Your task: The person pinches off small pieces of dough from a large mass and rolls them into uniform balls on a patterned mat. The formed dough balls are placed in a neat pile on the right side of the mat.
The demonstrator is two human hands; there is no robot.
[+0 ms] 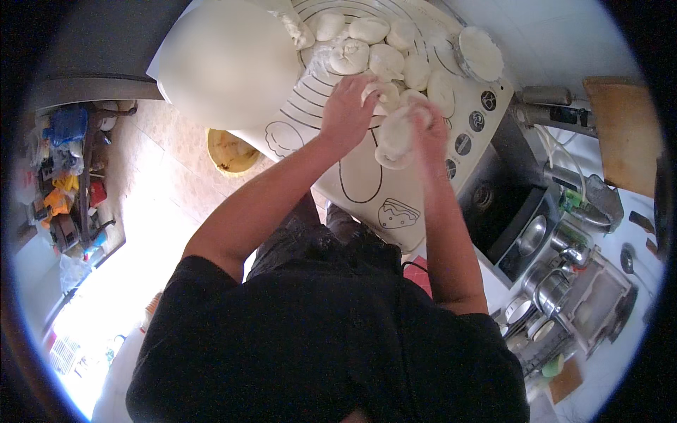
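Observation:
On a pale silicone pastry mat (pixel 328 119) printed with dark rings and drawings, several rounded pieces of white dough (pixel 351 55) sit close together. My left hand (pixel 349 108) reaches in from the left, its thumb and fingers around one dough piece (pixel 387 96) at the near side of the group. Motion blurs my right hand (pixel 431 129), whose fingers grip the right side of another dough piece (pixel 395 132). Just below that piece, a further dough lump (pixel 392 158) partly shows. A longer, rough dough strip (pixel 296 29) lies at the far left of the group.
A round container of white flour (pixel 479 54) stands by the wall at the mat's far right. A large blurred pale round shape (pixel 227 63) covers the mat's left. A yellow bucket (pixel 231 150) is on the floor. A black sink (pixel 492 211) and metal pots (pixel 545 285) lie right.

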